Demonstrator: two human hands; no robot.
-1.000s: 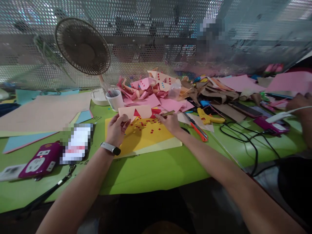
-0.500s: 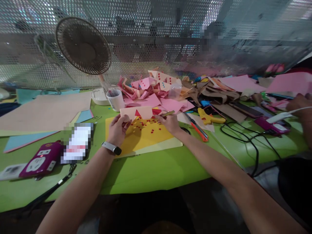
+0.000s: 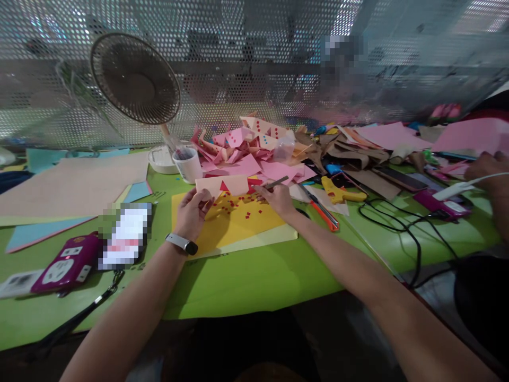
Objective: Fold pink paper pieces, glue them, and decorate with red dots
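My left hand (image 3: 194, 209), with a grey-banded watch on the wrist, is closed on the left end of a pale peach piece of paper (image 3: 207, 186). The paper stands tilted up and carries red triangles. My right hand (image 3: 276, 199) pinches slim metal tweezers (image 3: 278, 182) at the paper's right end; their tip is hidden by the fingers. Below both hands lies a yellow sheet (image 3: 266, 223) scattered with several small red paper squares (image 3: 247, 215). A pale yellow sheet (image 3: 278, 237) shows under its front edge.
Behind are a white cup (image 3: 189, 168), a fan (image 3: 137, 79) and a heap of pink paper pieces (image 3: 238, 146). To the right lie an orange cutter (image 3: 324, 212), a yellow glue gun (image 3: 342, 191) and cables. Another person's hand (image 3: 489, 167) is far right. A phone (image 3: 125, 236) lies left.
The tweezers have turned slightly in my right hand, their back end now a little higher and further right. My left hand and the peach paper have hardly moved.
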